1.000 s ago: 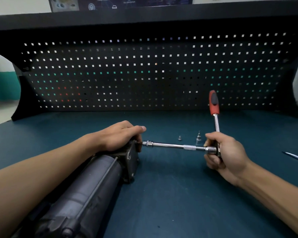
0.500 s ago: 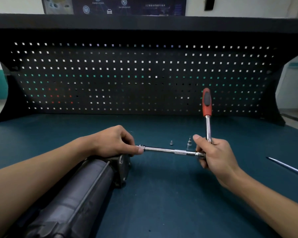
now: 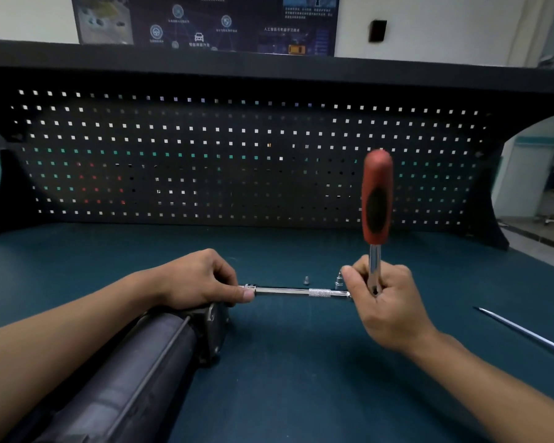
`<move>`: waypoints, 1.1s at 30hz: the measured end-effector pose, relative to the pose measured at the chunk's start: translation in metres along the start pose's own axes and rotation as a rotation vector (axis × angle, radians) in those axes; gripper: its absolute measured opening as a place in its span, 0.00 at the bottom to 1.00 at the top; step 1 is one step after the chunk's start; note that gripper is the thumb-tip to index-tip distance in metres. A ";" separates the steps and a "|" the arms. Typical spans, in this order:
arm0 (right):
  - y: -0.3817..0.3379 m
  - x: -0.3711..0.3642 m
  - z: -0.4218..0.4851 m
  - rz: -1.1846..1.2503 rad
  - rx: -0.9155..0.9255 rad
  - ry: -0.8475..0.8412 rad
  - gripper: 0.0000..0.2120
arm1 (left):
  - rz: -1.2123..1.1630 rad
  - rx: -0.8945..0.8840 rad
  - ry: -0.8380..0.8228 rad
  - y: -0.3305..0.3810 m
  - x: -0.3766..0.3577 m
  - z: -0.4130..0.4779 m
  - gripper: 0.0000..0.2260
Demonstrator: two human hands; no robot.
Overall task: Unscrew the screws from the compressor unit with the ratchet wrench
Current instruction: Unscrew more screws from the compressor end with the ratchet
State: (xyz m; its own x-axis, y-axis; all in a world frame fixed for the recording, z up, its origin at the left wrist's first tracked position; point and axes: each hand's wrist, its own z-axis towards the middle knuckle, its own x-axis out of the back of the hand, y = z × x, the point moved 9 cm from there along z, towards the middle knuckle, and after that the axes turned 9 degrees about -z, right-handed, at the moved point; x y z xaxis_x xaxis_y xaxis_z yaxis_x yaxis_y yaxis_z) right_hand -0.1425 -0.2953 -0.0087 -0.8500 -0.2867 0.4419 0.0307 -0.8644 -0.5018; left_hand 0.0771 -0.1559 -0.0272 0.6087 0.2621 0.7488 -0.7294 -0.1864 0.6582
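A dark cylindrical compressor unit (image 3: pixel 147 366) lies on the blue bench at lower left, its end plate (image 3: pixel 216 327) facing right. The ratchet wrench has a red-and-black handle (image 3: pixel 377 199) standing upright and a chrome extension bar (image 3: pixel 298 291) running level to the left. My right hand (image 3: pixel 384 302) grips the wrench at its head, just below the handle. My left hand (image 3: pixel 202 281) pinches the socket end of the bar just above the end plate. The socket tip and any screw in it are hidden by my fingers.
Two small loose metal pieces (image 3: pixel 306 279) (image 3: pixel 338 279) stand on the blue bench top (image 3: pixel 301 378) behind the bar. A thin metal rod (image 3: pixel 525 334) lies at the right. A black pegboard (image 3: pixel 237 161) walls off the back of the bench.
My left hand moved from resting on the compressor's end plate to pinching the bar's socket end. The bar's tip came away from the plate. The view shifted right.
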 end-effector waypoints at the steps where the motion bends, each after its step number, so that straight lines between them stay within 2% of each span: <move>1: 0.000 -0.001 -0.001 0.004 0.011 0.001 0.21 | 0.002 0.002 0.003 -0.001 0.001 0.000 0.26; 5: 0.011 -0.011 -0.008 -0.017 0.010 -0.100 0.22 | 0.009 0.004 -0.027 0.000 -0.001 -0.003 0.19; 8: 0.011 -0.008 -0.006 -0.038 0.048 -0.092 0.24 | 0.007 -0.014 -0.091 0.008 -0.008 -0.005 0.13; 11: 0.009 -0.009 -0.005 -0.081 0.091 -0.075 0.22 | 0.062 -0.030 -0.120 0.011 -0.009 -0.006 0.11; 13: 0.002 -0.005 -0.002 -0.164 0.176 -0.051 0.18 | 0.100 -0.051 -0.134 0.013 -0.009 -0.006 0.11; 16: -0.018 0.002 0.000 -0.340 0.419 0.042 0.11 | 0.116 -0.112 -0.149 0.023 -0.012 -0.005 0.09; 19: -0.023 0.002 -0.001 -0.342 0.477 0.074 0.11 | 0.140 -0.133 -0.156 0.028 -0.013 -0.004 0.09; 24: -0.012 -0.002 0.000 -0.239 0.294 -0.033 0.11 | 0.168 -0.121 -0.142 0.026 -0.011 -0.001 0.12; 25: -0.007 -0.005 0.001 -0.211 0.238 -0.069 0.14 | 0.173 -0.116 -0.141 0.025 -0.011 0.000 0.12; 28: 0.010 -0.017 -0.003 -0.167 0.022 -0.204 0.33 | 0.184 -0.102 -0.138 0.022 -0.009 0.001 0.13; 29: 0.012 -0.020 -0.003 -0.135 -0.037 -0.229 0.35 | 0.184 -0.100 -0.138 0.021 -0.009 0.001 0.13; 31: 0.018 -0.024 -0.003 -0.046 -0.190 -0.271 0.37 | 0.174 -0.094 -0.135 0.018 -0.008 0.001 0.13; 33: 0.031 -0.028 -0.003 0.014 -0.396 -0.306 0.33 | 0.163 -0.092 -0.133 0.016 -0.007 0.001 0.12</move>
State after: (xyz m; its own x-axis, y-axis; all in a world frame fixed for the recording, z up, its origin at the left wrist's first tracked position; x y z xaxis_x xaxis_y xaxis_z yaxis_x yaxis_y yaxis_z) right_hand -0.1195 -0.3129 -0.0389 -0.6557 -0.4564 0.6014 -0.2120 -0.6532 -0.7269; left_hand 0.0613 -0.1616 -0.0218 0.5121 0.1070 0.8523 -0.8431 -0.1269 0.5225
